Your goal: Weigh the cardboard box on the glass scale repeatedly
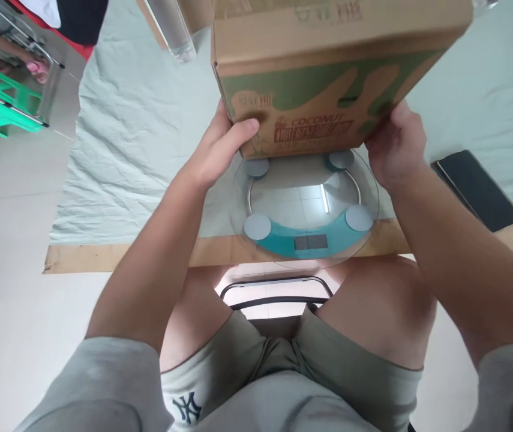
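Between both hands is a brown cardboard box [328, 84] with green print and the word COCONUT on its near side. My left hand [220, 144] grips its lower left corner, thumb on the front face and the other fingers hidden behind. At the lower right edge, my right hand [395, 144] holds the box with curled fingers partly out of sight. Just below and nearer to me lies a round glass bathroom scale [303, 192] with a teal band and a small grey display. The box covers the scale's far part; whether they touch I cannot tell.
A pale green cloth [148, 132] covers the table, whose wooden edge [116, 258] runs in front of my lap. To the right lies a dark notebook-like object [479, 189]. A clear plastic container [173, 30] stands at upper left. Beyond is a green stool [4, 102] beside a person's foot.
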A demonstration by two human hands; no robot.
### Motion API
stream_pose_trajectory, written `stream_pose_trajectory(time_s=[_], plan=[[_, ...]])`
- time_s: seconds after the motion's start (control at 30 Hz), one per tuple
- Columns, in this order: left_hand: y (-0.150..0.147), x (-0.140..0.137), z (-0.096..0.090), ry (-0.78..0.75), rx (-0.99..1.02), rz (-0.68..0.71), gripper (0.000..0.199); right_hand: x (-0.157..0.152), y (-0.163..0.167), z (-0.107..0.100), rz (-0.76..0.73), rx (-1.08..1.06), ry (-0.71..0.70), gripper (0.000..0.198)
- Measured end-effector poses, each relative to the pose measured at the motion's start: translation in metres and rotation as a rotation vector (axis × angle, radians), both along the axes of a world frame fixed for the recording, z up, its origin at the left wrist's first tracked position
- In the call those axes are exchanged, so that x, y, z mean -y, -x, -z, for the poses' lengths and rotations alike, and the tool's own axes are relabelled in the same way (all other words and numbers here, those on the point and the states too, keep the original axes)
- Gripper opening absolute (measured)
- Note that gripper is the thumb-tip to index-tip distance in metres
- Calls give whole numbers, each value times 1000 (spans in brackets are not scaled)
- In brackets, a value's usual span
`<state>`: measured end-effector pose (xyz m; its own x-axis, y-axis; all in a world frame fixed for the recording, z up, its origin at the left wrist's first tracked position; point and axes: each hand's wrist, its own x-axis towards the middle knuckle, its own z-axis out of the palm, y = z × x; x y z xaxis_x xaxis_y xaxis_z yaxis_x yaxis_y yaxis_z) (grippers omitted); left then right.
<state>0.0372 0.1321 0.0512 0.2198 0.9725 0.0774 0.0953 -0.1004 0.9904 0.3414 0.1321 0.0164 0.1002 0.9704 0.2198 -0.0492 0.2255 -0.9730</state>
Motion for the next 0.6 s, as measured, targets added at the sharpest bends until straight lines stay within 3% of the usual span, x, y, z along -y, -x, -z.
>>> stream_pose_trajectory(time_s=[0.13,0.3,0.5,0.6], plan=[[-8,-51,5,77,28,13,59,-53,2,0,14,-49,-12,26],[-4,-95,21,98,80,53,59,-80,4,9,8,-88,54,38],[3,-107,47,61,151,100,62,-86,0,26,-57,-70,-119,30],[-2,-109,59,10,160,71,75,-87,3,28,5,-70,-45,27]])
